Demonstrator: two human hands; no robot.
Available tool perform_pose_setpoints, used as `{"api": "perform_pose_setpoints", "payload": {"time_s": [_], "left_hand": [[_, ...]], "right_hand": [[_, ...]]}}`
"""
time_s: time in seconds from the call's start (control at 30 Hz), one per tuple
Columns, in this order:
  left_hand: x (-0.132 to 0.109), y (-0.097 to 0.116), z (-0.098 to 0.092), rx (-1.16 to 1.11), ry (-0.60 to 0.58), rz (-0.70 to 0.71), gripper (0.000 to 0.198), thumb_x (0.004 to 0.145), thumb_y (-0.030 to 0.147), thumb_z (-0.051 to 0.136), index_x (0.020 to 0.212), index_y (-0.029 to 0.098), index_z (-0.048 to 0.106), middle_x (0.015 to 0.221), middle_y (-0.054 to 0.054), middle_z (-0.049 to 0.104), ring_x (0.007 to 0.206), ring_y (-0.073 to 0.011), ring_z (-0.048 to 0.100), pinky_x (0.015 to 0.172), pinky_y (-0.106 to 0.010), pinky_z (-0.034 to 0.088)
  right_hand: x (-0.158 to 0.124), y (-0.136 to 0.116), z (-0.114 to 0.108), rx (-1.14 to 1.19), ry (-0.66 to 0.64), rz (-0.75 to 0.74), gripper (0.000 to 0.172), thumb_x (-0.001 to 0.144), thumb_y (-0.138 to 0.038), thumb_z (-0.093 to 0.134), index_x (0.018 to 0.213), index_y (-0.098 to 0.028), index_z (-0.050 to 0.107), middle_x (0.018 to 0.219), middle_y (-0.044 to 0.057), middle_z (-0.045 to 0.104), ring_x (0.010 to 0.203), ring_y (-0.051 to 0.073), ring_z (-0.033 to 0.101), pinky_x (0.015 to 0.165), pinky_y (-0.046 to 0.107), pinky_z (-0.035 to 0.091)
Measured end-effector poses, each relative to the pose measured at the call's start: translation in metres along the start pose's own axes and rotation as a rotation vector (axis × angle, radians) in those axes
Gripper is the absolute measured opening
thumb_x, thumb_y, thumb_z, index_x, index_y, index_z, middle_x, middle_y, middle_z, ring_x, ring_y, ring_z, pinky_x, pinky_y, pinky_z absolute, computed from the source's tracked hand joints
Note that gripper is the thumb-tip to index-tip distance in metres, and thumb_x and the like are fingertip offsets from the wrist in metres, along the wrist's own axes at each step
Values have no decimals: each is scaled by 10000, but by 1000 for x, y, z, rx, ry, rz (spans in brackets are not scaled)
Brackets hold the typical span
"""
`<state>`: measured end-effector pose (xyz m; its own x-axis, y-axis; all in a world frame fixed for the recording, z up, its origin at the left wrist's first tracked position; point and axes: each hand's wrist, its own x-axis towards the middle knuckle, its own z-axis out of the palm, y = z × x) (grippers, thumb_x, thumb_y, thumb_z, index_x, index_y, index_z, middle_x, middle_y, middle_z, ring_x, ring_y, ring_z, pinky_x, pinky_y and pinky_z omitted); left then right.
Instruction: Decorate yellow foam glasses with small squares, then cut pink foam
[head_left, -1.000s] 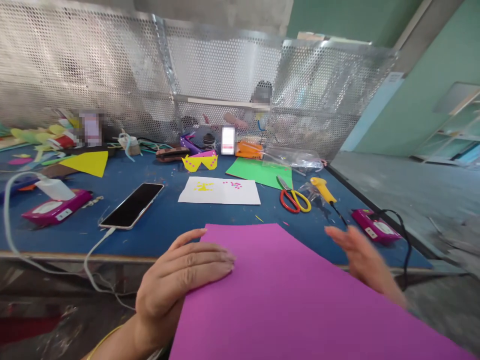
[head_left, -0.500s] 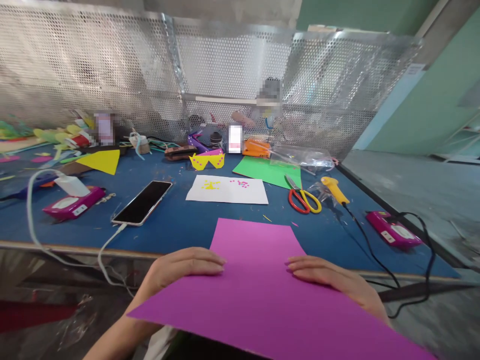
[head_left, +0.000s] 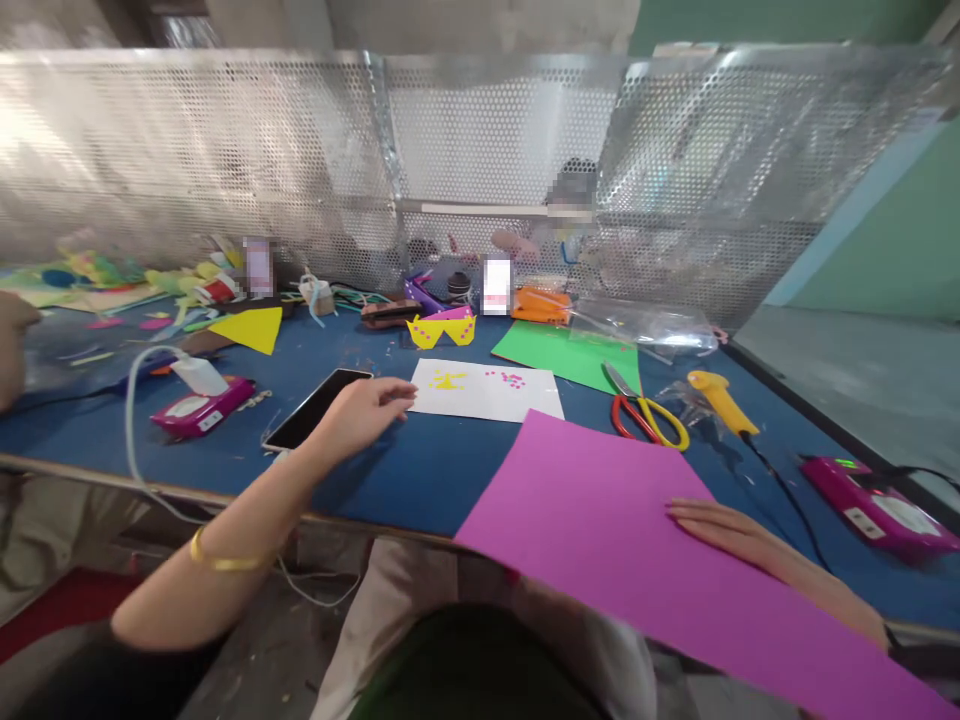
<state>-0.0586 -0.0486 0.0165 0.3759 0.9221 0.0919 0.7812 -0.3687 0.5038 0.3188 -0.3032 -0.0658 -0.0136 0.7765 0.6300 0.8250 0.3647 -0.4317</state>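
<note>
A large purple sheet of craft paper (head_left: 592,510) slants over the table's front edge, toward the right. My right hand (head_left: 739,540) grips its right side, fingers flat on top and the thumb hidden beneath. My left hand (head_left: 364,410) is off the sheet, above the table between a dark-screened phone (head_left: 307,418) and a white sheet of paper (head_left: 480,404). Its fingers are loosely bent, the thumb apart from them, with nothing seen in them. Small yellow and pink dots lie on the white paper. Scissors with red and yellow handles (head_left: 636,399) lie beyond the purple sheet.
Behind the white paper stand yellow paper glasses (head_left: 441,330). Green sheets (head_left: 547,350) lie to their right. A yellow glue gun (head_left: 720,400) trails its cable to a magenta power box (head_left: 877,505); another such box (head_left: 204,410) is at left. Another person's hand (head_left: 13,340) shows at far left.
My left hand has let go of the purple sheet and moved forward over the table beside the phone. The sheet has shifted right with my right hand. The view has also turned left.
</note>
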Motion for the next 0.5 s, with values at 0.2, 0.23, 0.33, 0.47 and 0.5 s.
{"api": "perform_pose_setpoints", "payload": {"time_s": [0.2, 0.23, 0.33, 0.47, 0.5], "left_hand": [[79, -12, 4, 229, -58, -236, 313, 868, 430, 625, 974, 148, 709, 1000, -91, 714, 961, -269, 666, 811, -380, 521], [83, -11, 6, 247, -78, -255, 316, 891, 406, 619, 1076, 155, 663, 1095, -86, 678, 986, -246, 650, 835, -415, 529], [89, -8, 12, 266, -125, -288, 349, 909, 349, 614, 1211, 177, 587, 1220, -91, 611, 1037, -240, 625, 858, -447, 535], [93, -12, 15, 243, -178, -309, 353, 905, 347, 618, 1214, 177, 591, 1226, -93, 609, 1043, -249, 624, 853, -440, 538], [94, -15, 15, 235, -191, -315, 355, 905, 348, 618, 1214, 175, 591, 1227, -93, 609, 1040, -249, 624, 850, -439, 539]], "right_hand": [[-10, 24, -1, 193, 19, 93, 381, 921, -527, 502, 1132, -303, 726, 1128, 92, 733, 1087, 289, 674, 973, 424, 533], [-12, 24, 1, 191, 26, 95, 370, 921, -520, 507, 1138, -311, 721, 1132, 86, 731, 1089, 286, 673, 977, 421, 531], [-19, 30, 6, 173, 45, 98, 364, 940, -506, 467, 1142, -331, 713, 1125, 84, 730, 1069, 296, 680, 943, 447, 552], [-27, 54, 2, 166, 33, 89, 374, 970, -450, 399, 1148, -346, 710, 1104, 84, 736, 1044, 313, 691, 885, 475, 579], [-28, 62, -1, 159, -4, 67, 387, 967, -463, 393, 1154, -344, 710, 1098, 81, 739, 1034, 313, 696, 868, 465, 588]]}}
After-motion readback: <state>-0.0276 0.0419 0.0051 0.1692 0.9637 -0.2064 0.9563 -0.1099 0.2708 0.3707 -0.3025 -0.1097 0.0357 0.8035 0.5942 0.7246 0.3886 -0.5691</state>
